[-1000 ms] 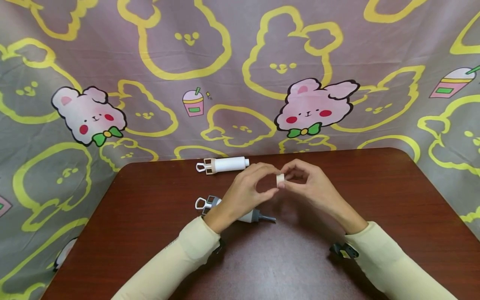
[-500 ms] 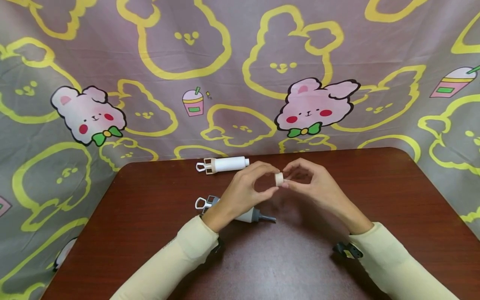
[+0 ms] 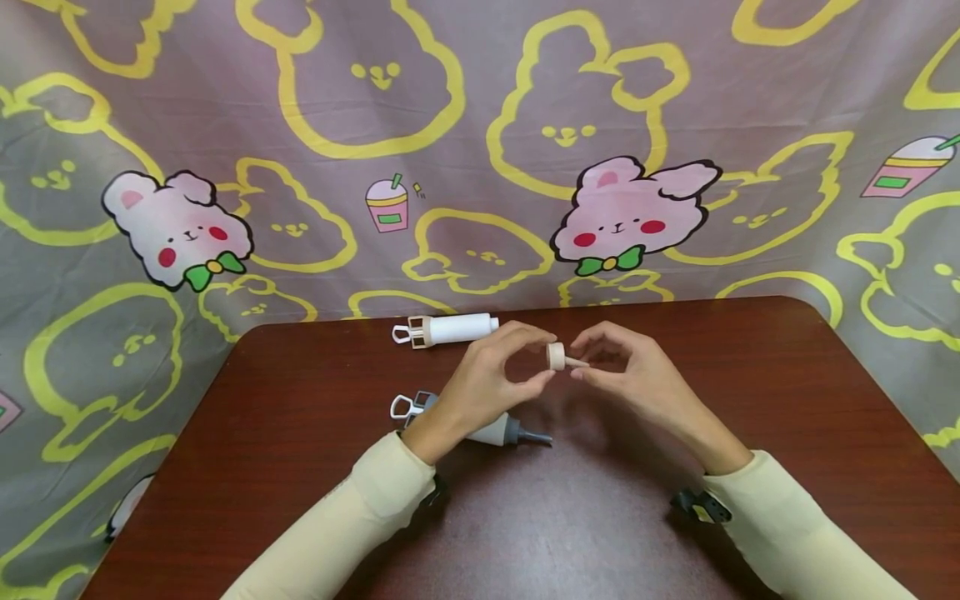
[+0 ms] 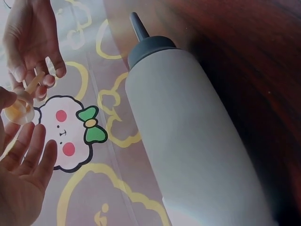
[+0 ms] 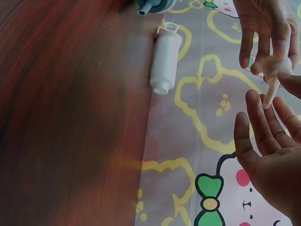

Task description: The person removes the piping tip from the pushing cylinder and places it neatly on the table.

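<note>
My left hand (image 3: 487, 375) pinches a cream squeeze-bottle nozzle cap (image 3: 556, 357) by its round base, between thumb and fingertips above the table. The cap's thin spout points right. Around that spout, my right hand (image 3: 641, 371) has its thumb and fingers spread, seemingly without gripping it. In the right wrist view the spout tip (image 5: 267, 102) lies in front of the right fingers. Beneath my left forearm lies a squeeze bottle (image 3: 491, 431) with a grey nozzle, partly hidden. Behind the left hand, a white bottle (image 3: 459, 327) with a beige collar lies on its side, its neck bare.
A dark red-brown wooden table (image 3: 300, 500) carries both bottles. At its back and left hangs a patterned cloth (image 3: 465, 108) with cartoon rabbits. Both bottles have loop handles at their left ends.
My right hand has let go of the nozzle cap and drawn slightly right, exposing the spout. The left hand has shifted a little left with the cap. Both bottles stay put.
</note>
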`<state>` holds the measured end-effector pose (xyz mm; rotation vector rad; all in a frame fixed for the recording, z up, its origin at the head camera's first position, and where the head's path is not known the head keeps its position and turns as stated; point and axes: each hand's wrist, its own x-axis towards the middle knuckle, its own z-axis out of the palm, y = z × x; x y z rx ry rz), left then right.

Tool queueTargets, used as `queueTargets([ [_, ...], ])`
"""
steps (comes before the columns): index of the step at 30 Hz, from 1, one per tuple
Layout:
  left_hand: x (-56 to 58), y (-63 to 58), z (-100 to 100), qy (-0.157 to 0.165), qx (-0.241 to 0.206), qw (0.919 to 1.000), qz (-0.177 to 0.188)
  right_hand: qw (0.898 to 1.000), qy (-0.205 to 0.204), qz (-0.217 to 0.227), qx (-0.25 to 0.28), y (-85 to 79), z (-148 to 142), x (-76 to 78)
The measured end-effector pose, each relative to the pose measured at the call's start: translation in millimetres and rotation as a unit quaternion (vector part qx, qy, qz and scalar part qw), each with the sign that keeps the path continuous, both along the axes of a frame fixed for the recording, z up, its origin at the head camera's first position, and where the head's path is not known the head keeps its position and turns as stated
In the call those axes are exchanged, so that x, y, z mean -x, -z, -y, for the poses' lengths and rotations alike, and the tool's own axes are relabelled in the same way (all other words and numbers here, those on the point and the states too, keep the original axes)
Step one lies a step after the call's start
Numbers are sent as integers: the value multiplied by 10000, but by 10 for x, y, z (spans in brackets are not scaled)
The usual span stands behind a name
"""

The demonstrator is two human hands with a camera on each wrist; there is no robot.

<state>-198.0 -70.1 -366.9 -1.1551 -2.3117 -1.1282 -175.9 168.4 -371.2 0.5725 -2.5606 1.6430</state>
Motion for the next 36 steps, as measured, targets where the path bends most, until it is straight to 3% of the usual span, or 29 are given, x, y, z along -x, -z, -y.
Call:
queueTargets([
  [36,-1,-14,-18,-21,-190,9997,157,9999,79,-49,-79,27,-25,13],
])
